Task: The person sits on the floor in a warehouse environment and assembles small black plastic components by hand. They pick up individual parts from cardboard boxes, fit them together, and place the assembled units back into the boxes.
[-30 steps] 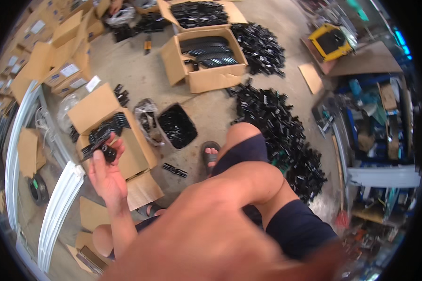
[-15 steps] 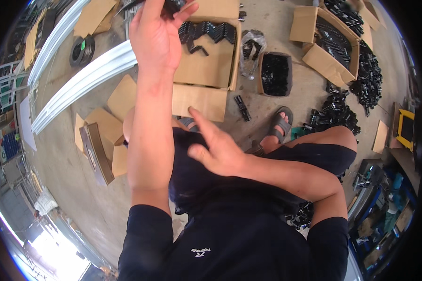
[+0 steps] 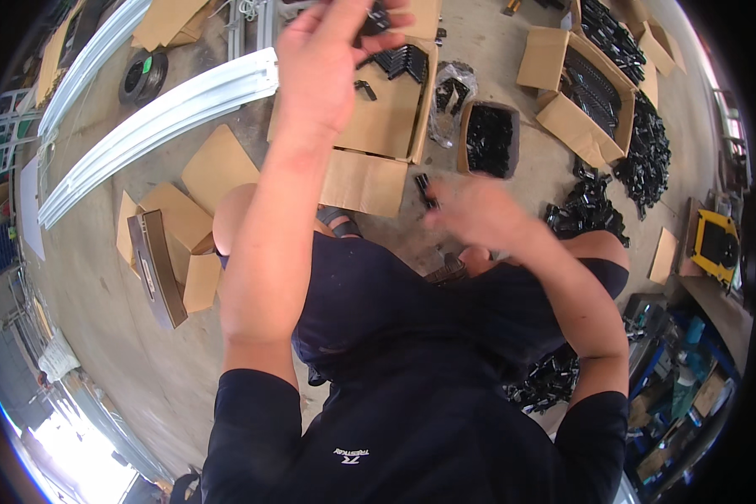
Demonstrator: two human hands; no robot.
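My left hand reaches far out over an open cardboard box. Its fingers are closed around a glossy black piece, partly covered by the hand. Inside the box, black angled brackets stand in a row along the far end, and a single small bracket lies nearer. Smeared by motion, my right hand is low over the floor beside a short black piece. Its fingertips overlap or nearly reach that piece; I cannot tell whether they touch it.
To the right stand a small box of black parts, a plastic bag and a larger box of brackets. Loose black parts are heaped near my right knee. Long white metal profiles and a folded-open carton lie left.
My right hand has swung forward and right from over my lap toward the black piece on the floor. My left hand has shifted slightly right, still holding its black piece.
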